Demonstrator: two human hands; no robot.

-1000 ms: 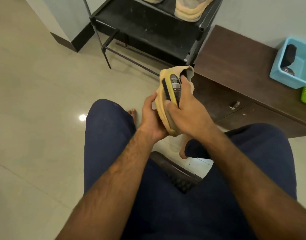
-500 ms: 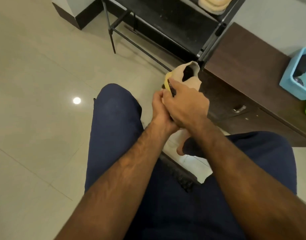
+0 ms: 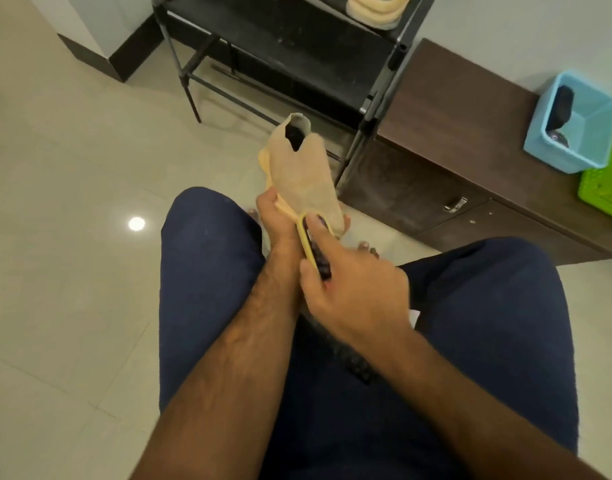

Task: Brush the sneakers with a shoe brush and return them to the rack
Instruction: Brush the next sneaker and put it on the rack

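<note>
Beige soft-fabric sneaker is held above the floor between the knees, collar toward the black metal rack. Left hand grips its near end, evidently steadying it. Right hand clasps the yellow-backed shoe brush against the upper.

This looks like the entry area of a home: a black metal shoe rack with a pale sneaker on a shelf stands against a plain white wall with dark skirting. Just beside the rack is a low dark wooden cabinet with small metal handles, bearing a blue plastic basket and a green one. The floor is glossy beige tile, and bare toes rest on it.
</note>
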